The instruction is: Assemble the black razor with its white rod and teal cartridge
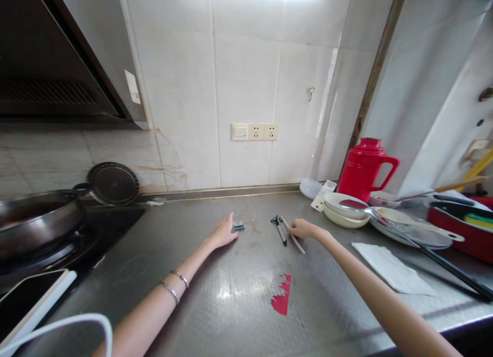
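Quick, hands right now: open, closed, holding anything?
Left hand: open, a small dark-green item between thumb and fingers.
Right hand: closed on a slim pale object.

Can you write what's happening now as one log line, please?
left hand: at small green item | right hand: at pale strip | razor: beside pale strip | red scrap: on counter

We were in a kitchen. A range hood (57, 64) hung at the upper left, above a pan (46, 215) on a stove (115, 224), and we saw bowls (342, 221) and a red flask (359, 172) at the right.
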### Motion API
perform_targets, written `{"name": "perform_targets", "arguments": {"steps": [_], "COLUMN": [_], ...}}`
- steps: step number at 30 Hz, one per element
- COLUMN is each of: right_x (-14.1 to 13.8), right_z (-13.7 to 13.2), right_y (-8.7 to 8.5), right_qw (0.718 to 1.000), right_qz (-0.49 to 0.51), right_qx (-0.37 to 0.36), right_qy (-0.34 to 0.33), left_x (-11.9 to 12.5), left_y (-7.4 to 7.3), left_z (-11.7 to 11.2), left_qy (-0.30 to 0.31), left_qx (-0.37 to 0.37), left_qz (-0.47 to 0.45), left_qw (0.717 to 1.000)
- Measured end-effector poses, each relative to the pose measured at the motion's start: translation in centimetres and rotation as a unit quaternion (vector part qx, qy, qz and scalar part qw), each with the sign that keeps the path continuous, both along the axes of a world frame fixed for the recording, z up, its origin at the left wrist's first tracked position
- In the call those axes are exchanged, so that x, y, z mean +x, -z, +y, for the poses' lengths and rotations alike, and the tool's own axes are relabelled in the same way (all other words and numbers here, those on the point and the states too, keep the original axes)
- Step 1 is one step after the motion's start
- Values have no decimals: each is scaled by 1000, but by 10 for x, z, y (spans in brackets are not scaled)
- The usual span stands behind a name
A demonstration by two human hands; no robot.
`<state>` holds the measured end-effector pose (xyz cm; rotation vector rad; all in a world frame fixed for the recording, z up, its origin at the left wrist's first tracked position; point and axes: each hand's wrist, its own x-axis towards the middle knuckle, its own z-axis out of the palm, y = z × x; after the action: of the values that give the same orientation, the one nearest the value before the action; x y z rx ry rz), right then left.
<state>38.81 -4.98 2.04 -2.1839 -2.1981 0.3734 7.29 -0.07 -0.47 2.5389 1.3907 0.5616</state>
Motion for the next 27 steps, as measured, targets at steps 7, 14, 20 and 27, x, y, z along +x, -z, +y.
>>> {"name": "perform_targets", "arguments": {"steps": [7, 14, 20, 27], "right_x": [4, -1, 0, -7], "right_z": [-6, -16, -23, -24], "right_y": [-19, -34, -35, -37], "right_qw": [998, 997, 995, 988], "right_qz": [-8, 8, 15, 39], "right_qx": [56, 65, 74, 117], "right_qy": [-20, -45, -63, -94], "left_x": [-3, -2, 0, 8], "left_y": [6, 0, -8, -17], "left_z": [5, 14, 25, 11], "left_qy": [-8, 14, 41, 45], "left_qx": [4, -5, -71, -65], "left_qz": [-32, -1, 4, -13], "left_qw": [999, 1000, 997, 997]}}
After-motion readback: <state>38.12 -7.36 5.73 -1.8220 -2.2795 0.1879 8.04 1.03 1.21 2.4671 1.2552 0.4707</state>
